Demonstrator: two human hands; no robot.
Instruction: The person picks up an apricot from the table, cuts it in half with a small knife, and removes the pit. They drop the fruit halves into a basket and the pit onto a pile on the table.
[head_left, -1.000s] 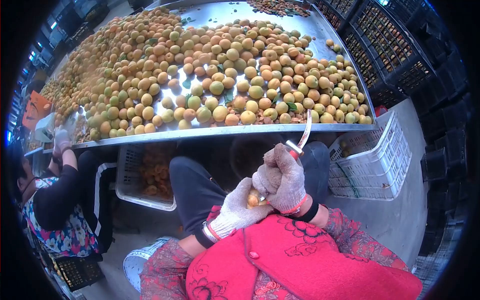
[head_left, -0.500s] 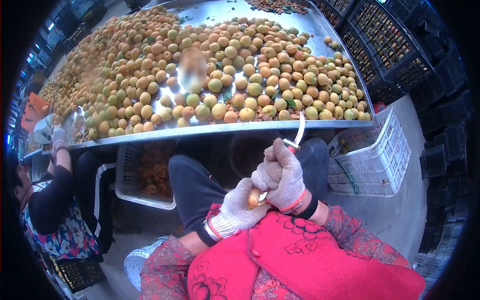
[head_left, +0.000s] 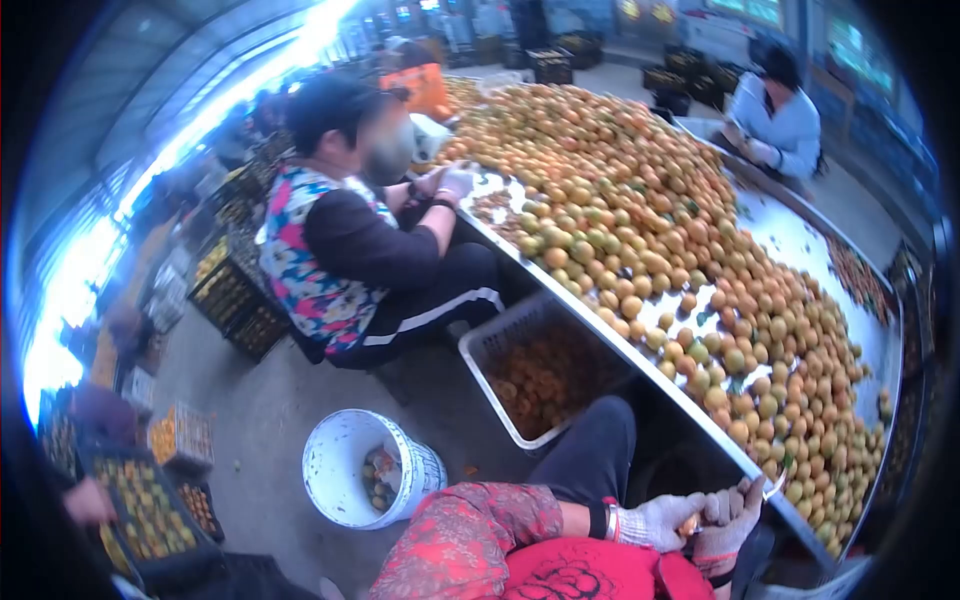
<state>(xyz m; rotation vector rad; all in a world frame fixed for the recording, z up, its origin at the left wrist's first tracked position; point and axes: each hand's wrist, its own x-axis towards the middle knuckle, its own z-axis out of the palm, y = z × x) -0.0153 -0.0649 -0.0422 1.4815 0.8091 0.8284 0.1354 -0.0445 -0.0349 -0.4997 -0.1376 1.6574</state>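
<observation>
My left hand (head_left: 655,522), in a knitted glove, is closed around a small orange fruit (head_left: 688,524) near the lower right of the view. Touching it is my right hand (head_left: 728,520), also gloved and closed on a small knife-like tool. The curved metal end of the tool (head_left: 774,486) sticks out beyond my fingers at the table's metal edge. Both hands are above my lap. Many yellow-orange fruits (head_left: 740,360) lie heaped on the metal table (head_left: 655,378) beside them.
A white crate (head_left: 483,372) of orange pieces stands under the table edge. A white bucket (head_left: 335,470) is on the floor. A co-worker (head_left: 350,235) sits at the table's near side, another person (head_left: 790,120) across it. Crates of fruit (head_left: 150,510) stand at lower left.
The view has swung left, so my hands now appear at the lower right, and the co-worker and bucket show more fully. My hands still hold the fruit and the tool.
</observation>
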